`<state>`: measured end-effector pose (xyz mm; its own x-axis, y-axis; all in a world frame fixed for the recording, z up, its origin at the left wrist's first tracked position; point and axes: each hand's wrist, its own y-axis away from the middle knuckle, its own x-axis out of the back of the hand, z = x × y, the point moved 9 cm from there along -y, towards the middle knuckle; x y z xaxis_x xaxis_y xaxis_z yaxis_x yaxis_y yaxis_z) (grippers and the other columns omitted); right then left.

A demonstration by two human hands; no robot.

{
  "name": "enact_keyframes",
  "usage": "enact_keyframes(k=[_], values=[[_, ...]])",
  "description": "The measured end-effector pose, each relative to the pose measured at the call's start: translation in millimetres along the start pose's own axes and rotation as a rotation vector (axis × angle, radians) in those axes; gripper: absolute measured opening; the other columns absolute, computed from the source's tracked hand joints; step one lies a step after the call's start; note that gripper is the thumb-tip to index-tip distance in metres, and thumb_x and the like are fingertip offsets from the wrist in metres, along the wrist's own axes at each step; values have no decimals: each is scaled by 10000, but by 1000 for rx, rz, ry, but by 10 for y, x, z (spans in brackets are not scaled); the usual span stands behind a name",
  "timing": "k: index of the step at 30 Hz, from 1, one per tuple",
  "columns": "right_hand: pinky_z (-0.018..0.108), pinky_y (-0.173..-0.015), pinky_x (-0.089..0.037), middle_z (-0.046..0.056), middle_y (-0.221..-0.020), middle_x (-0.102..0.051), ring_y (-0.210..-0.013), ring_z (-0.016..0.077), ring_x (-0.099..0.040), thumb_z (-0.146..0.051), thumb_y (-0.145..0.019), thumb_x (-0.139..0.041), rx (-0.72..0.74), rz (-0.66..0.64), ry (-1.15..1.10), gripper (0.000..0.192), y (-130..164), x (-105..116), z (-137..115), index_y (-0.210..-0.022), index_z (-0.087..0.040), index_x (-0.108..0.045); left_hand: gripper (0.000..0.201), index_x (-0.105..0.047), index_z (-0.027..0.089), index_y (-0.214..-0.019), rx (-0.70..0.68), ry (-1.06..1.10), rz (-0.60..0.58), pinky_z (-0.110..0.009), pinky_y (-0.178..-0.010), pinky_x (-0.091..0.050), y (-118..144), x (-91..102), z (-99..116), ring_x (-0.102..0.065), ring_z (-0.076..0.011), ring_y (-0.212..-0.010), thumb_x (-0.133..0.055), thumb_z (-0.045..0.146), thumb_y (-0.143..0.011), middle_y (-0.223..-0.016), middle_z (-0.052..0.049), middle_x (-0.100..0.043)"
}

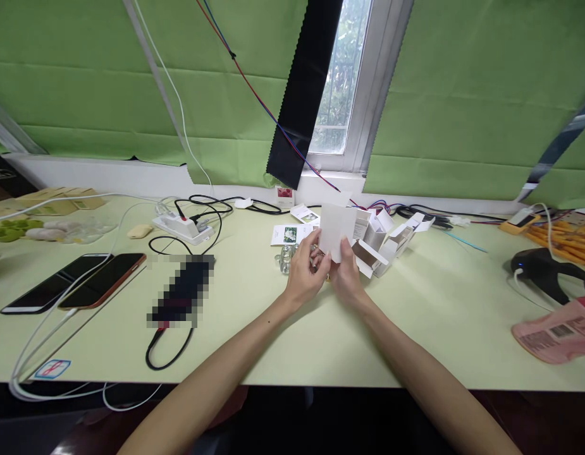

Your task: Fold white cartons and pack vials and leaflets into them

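Between my two hands a small white cardboard box [337, 229] is held up, its plain side facing me and a flap raised at its top. My left hand [304, 272] grips its left edge, with the thumb near the lower corner. On the lower right, the thumb of my right hand [348, 275] presses against the front; its other fingers are hidden behind. Just left of my left hand stands a clear glass object [285, 259], partly covered by the fingers. Behind the hands lie flat white cartons with a flower picture [283, 235]. Several opened white boxes [391, 243] stand to the right.
On the left are two phones [102, 281], a blurred dark device [183, 291], and a white power strip [183, 227] with trailing cables. At the right are a black handheld device [539, 272], a pink packet [558, 332] and a yellow meter [520, 220]. Green blinds hang behind the table.
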<state>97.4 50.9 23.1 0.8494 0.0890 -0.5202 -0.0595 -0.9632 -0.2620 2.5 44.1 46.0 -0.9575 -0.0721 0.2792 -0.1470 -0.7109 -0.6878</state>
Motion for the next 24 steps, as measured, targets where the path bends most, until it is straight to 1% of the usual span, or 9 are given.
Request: enact_keyframes(k=[2, 5, 7, 10, 14, 18, 21, 24], values=[[356, -731, -593, 73, -901, -737, -892, 250, -710, -660, -862, -569, -7, -14, -12, 520, -1, -20, -1, -1048, -182, -655, 454, -433, 224, -1357, 6, 40, 14, -301, -773, -543, 8, 4, -7, -629, -180, -996, -556, 364, -943, -1247, -119, -598], [348, -722, -591, 67, -890, -737, -888, 246, -710, -661, -855, -577, -3, -2, -8, 539, 1, -13, -14, -1086, -180, -649, 378, -440, 219, -1258, 27, 56, 17, -261, -673, -523, 18, 0, -28, -633, -142, -855, -571, 363, -934, -1159, -96, -609], [345, -730, -589, 65, -923, -740, -897, 242, -709, -663, -852, -579, -1, 15, 7, 552, 4, 8, -16, -1118, -185, -647, 295, -469, 215, -1174, 41, 35, 2, -247, -619, -494, 20, -12, -37, -615, -126, -774, -563, 366, -938, -1072, -71, -618], [341, -761, -585, 70, -1013, -738, -936, 237, -702, -651, -859, -583, 7, 26, 10, 548, 11, 33, -15, -1147, -189, -651, 207, -508, 213, -1091, 26, 11, -17, -255, -617, -485, 15, -21, -14, -613, -135, -775, -536, 365, -953, -1024, -60, -617], [340, -762, -580, 69, -1040, -732, -969, 238, -696, -648, -854, -590, 21, 29, 10, 540, 21, 38, -29, -1149, -201, -661, 182, -546, 223, -1076, -21, 6, -25, -259, -622, -482, 7, -19, 35, -610, -148, -831, -503, 366, -972, -1078, -70, -606], [337, -762, -573, 62, -1029, -733, -956, 236, -697, -664, -839, -600, 24, 32, 36, 543, 22, 29, -41, -1126, -207, -663, 203, -567, 222, -1087, -38, 13, -35, -247, -592, -459, 3, -23, 45, -592, -145, -824, -482, 377, -986, -1063, -66, -592], [334, -797, -564, 64, -1042, -733, -979, 235, -690, -649, -854, -601, 40, 34, 65, 525, 18, 36, -53, -1131, -207, -655, 220, -574, 218, -1085, -52, 14, -43, -248, -594, -448, 0, -24, 58, -574, -146, -822, -471, 388, -993, -1037, -64, -587], [331, -841, -549, 55, -1048, -730, -1016, 228, -677, -619, -877, -597, 73, 33, 82, 492, 15, 52, -71, -1151, -213, -646, 234, -574, 213, -1091, -65, 34, -69, -255, -612, -455, -1, -40, 71, -564, -155, -852, -475, 399, -989, -1063, -75, -579]])
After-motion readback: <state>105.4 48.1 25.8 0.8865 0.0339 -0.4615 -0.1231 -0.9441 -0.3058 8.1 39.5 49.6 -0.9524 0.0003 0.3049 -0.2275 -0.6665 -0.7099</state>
